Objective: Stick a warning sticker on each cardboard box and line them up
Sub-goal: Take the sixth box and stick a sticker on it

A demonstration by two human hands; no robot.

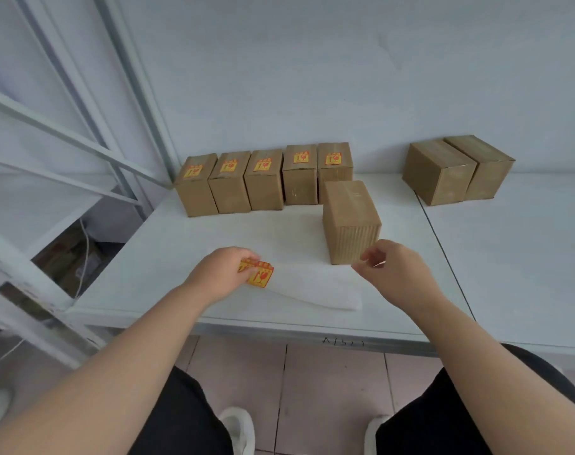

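Several cardboard boxes stand in a row at the back of the white table, each with a yellow and red warning sticker on top. A plain box stands alone in front of the row's right end. Two more plain boxes sit side by side at the back right. My left hand holds yellow and red stickers at the end of a white backing strip lying on the table. My right hand is beside the lone box's front right corner, fingertips pinched at the strip's far end.
A white metal shelf frame stands to the left of the table, with clutter below it. A seam divides this table from another on the right. The wall is right behind the boxes. My legs and shoes are under the front edge.
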